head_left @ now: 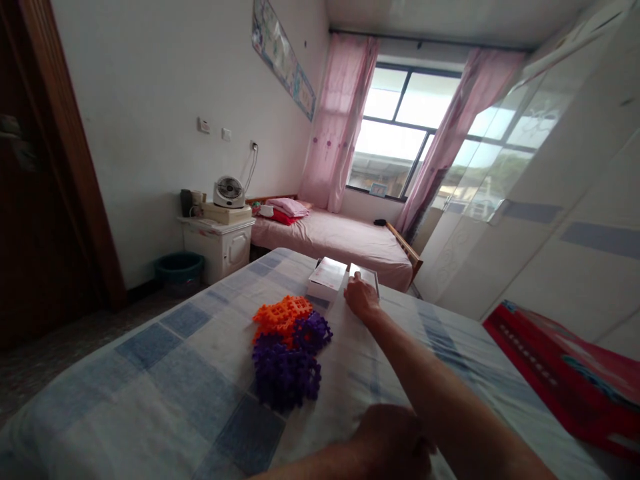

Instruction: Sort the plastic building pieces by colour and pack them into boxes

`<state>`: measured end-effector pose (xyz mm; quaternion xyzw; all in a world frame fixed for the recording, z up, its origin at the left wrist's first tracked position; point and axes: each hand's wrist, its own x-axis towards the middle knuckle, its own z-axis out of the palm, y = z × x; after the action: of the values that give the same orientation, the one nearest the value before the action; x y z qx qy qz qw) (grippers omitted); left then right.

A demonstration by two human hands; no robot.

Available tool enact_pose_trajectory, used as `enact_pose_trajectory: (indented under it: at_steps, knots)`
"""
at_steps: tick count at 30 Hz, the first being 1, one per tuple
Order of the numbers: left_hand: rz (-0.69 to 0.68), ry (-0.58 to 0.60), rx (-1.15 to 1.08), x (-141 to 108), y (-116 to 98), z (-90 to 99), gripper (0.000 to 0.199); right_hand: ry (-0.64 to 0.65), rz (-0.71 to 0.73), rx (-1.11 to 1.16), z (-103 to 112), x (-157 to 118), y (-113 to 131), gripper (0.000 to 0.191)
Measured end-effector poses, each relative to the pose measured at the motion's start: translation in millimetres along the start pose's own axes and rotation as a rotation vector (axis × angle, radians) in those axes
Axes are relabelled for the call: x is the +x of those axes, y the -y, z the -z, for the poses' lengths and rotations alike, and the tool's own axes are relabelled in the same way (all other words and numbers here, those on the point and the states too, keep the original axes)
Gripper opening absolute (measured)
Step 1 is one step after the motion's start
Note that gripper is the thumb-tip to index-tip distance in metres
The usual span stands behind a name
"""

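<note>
My right hand [362, 296] is positioned at the far end of the checked cloth [200, 407], over a shallow white tray [369, 275]; I cannot tell whether its fingers pinch the tray or only rest against it. A white box [329, 273] sits just left of the tray. Orange pieces [284, 316] and purple pieces [287, 375] lie nearer me, touching. My left hand [393, 437] is blurred beside my right forearm; its grip state I cannot determine.
</note>
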<state>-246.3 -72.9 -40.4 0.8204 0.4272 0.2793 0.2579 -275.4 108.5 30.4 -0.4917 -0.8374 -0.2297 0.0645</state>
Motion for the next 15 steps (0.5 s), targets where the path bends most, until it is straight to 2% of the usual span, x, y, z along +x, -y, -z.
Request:
enact_pose_trajectory:
  at_steps: [2,4,8,11,15]
  knots:
    - [0.004,-0.004,-0.017,-1,3,-2.2,0.03,-0.022,0.003,0.035,7,-15,2,0.037]
    - [0.006,-0.024,-0.029,-2,6,-3.8,0.03,-0.051,0.024,0.078,15,-41,0,0.043]
    - [0.031,-0.056,-0.039,-7,4,0.0,0.029,-0.094,0.071,0.211,31,-123,-24,0.045]
    - [0.015,-0.053,-0.05,-8,0,7.1,0.029,-0.084,-0.046,0.213,41,-194,-65,0.047]
    - [-0.013,-0.006,-0.043,-7,0,11.4,0.026,-0.087,-0.382,0.048,53,-294,-147,0.046]
